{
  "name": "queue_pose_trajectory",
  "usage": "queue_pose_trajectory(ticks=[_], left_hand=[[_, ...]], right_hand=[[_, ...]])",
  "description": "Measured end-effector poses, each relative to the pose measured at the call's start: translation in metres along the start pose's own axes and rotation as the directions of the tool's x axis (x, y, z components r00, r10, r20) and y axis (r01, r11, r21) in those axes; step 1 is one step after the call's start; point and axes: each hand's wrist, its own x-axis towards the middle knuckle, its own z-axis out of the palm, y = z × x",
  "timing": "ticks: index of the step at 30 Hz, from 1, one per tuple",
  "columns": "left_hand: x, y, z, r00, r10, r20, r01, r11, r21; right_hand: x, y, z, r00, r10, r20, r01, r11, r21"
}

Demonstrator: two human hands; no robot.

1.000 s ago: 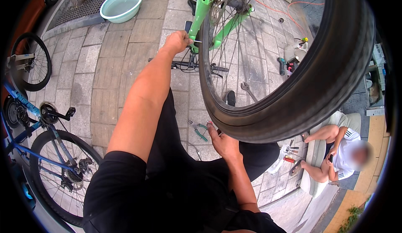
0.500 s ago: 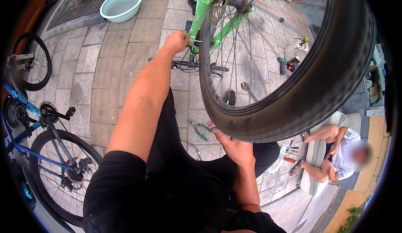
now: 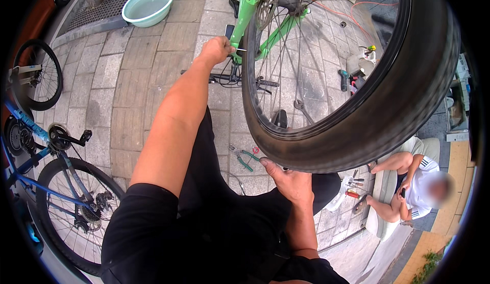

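Note:
A green bicycle frame stands before me, its large wheel with a black tyre raised toward me. Tread on the tyre is smeared by motion. My left hand is closed beside the green fork, on a thin metal rod whose tip points at the tyre's side; the rest of the rod is hidden in the fist. Under the tyre's near edge is my right hand, thumb stretched out and apart from the fingers, which are partly hidden. I cannot tell whether it touches the rubber.
An adjustable wrench, green-handled pliers and a cordless drill lie on the paving. A water-filled basin stands far left, a blue bicycle at left. On the right, a person sits on a couch.
The wheel has turned: its spokes sit differently and the tread is blurred. My right hand has shifted very slightly to the right; the left hand keeps its place by the fork.

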Motion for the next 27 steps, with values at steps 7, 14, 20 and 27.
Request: queue_pose_trajectory(ticks=[7,14,20,27], left_hand=[[-0.001,0.004,-0.002,1.000,-0.007,0.012,0.007,1.000,0.022],[-0.003,0.006,-0.004,0.999,-0.028,0.025,0.028,1.000,0.008],[0.000,0.002,-0.001,1.000,0.002,0.000,-0.002,0.999,0.046],[0.000,0.000,0.001,1.000,-0.003,-0.004,0.003,1.000,0.004]], right_hand=[[-0.004,0.001,-0.001,1.000,0.004,0.008,-0.004,1.000,0.012],[-0.003,-0.010,-0.005,0.998,-0.055,-0.039,0.058,0.996,0.072],[-0.006,-0.002,-0.001,0.972,-0.168,-0.162,0.186,0.978,0.100],[-0.006,0.002,0.008,0.911,-0.316,-0.266,0.318,0.947,-0.035]])
